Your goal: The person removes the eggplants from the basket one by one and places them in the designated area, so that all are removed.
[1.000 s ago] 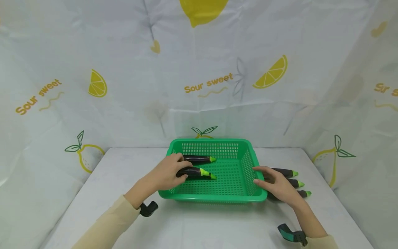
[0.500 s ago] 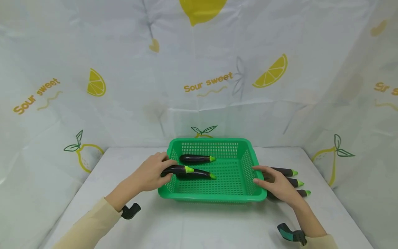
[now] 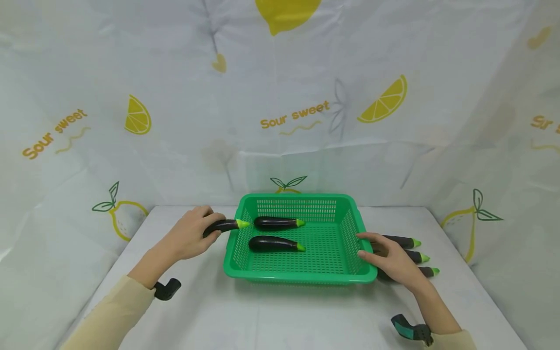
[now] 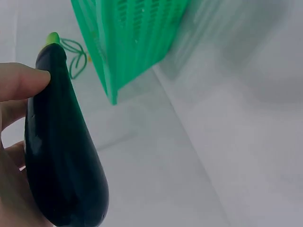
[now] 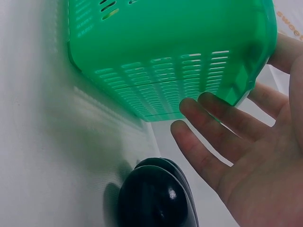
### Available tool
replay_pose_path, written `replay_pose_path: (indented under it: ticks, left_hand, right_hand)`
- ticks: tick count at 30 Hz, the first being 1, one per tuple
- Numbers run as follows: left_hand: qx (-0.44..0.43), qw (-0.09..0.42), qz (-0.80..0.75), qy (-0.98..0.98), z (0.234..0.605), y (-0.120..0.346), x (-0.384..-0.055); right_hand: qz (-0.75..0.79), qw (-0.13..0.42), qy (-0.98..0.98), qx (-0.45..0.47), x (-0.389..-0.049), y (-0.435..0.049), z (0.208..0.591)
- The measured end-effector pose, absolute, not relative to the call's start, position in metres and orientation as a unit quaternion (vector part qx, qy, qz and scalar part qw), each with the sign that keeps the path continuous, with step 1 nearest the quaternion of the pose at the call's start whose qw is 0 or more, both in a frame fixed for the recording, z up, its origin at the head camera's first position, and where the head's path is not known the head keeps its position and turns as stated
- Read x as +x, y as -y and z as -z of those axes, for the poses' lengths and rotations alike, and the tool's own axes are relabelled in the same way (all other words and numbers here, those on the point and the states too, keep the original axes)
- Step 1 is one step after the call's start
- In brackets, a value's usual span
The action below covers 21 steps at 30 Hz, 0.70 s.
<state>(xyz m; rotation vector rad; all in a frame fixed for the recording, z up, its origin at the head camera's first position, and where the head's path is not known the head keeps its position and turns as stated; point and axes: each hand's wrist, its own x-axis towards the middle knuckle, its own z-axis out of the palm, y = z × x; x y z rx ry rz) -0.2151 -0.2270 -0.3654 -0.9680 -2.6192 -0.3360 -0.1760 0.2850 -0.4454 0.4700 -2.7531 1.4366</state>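
In the head view my left hand (image 3: 190, 232) holds an eggplant (image 3: 223, 226) just left of the green plastic basket (image 3: 302, 278). Its bright green stem end points right, overlapping the basket's left rim. The left wrist view shows thumb and fingers wrapped round the dark body of this eggplant (image 4: 66, 146). Inside the basket, one eggplant (image 3: 275, 223) lies at the back and another eggplant (image 3: 272, 243) in front of it. My right hand (image 3: 391, 260) grips the basket's right rim, thumb and one finger hooked over it. Its other fingers (image 5: 203, 151) stretch along the outer wall.
To the right of the basket, three eggplants (image 3: 413, 257) lie side by side on the white table (image 3: 306, 316), partly hidden by the right hand. A white sheet (image 3: 197, 160) printed with lemons hangs behind and at the sides.
My left hand has lifted the eggplant out of the basket and carried it left, past the rim. Both eggplants in the basket show fully now. The right hand stays at the rim.
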Motion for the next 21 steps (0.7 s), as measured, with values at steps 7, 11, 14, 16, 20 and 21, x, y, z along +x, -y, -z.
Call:
replay_pose_path:
  ticks: [7, 11, 14, 16, 20, 21]
  left_hand:
    - [-0.316, 0.175, 0.112, 0.926, 0.372, 0.247, -0.225]
    - [-0.298, 0.173, 0.104, 0.933, 0.379, 0.257, -0.229]
    - [-0.282, 0.17, 0.102, 0.939, 0.384, 0.264, -0.231]
    - [-0.274, 0.167, 0.103, 0.941, 0.389, 0.268, -0.233]
    - [-0.259, 0.164, 0.102, 0.946, 0.399, 0.274, -0.236]
    - [-0.255, 0.163, 0.103, 0.948, 0.401, 0.274, -0.237]
  right_hand:
    - [-0.461, 0.0, 0.875, 0.15, -0.177, -0.285, 0.445]
    - [-0.463, 0.001, 0.873, 0.151, -0.177, -0.284, 0.445]
    - [-0.463, 0.0, 0.873, 0.149, -0.177, -0.284, 0.445]
    - [-0.462, -0.001, 0.874, 0.149, -0.177, -0.284, 0.445]
    - [-0.46, 0.001, 0.876, 0.149, -0.176, -0.284, 0.445]
    - [-0.459, 0.002, 0.876, 0.149, -0.176, -0.285, 0.445]
